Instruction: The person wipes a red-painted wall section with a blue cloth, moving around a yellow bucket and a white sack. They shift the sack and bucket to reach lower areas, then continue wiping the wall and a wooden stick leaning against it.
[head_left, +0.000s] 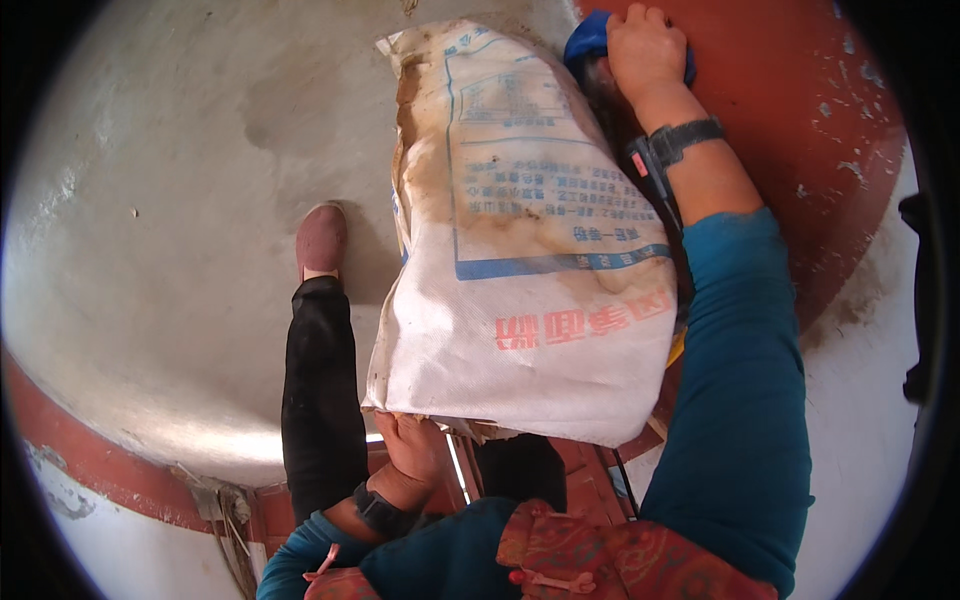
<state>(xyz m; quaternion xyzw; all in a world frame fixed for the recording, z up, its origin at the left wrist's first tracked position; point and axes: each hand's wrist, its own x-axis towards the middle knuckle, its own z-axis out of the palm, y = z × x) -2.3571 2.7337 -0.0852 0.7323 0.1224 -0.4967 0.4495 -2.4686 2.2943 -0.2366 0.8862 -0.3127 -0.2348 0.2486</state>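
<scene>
A white woven plastic sack (555, 300), stained brown and printed in blue and red, spans the middle in front of me. My left hand (411, 446) is at the sack's near end, at its left corner, with the fingers hidden under the edge. Past the sack's far right side, my right hand (649, 52) grips a blue item (589, 37), perhaps cloth or plastic. Something dark and grey lies just below that item, mostly covered by the sack and my arm. Both wrists wear black straps.
Smooth grey concrete floor (187, 187) spreads to the left. My leg and a dusty pink shoe (322, 238) stand beside the sack. A wall painted red below (780, 150), with peeling patches, rises at the right. Cables or sticks (232, 517) gather at the lower left wall.
</scene>
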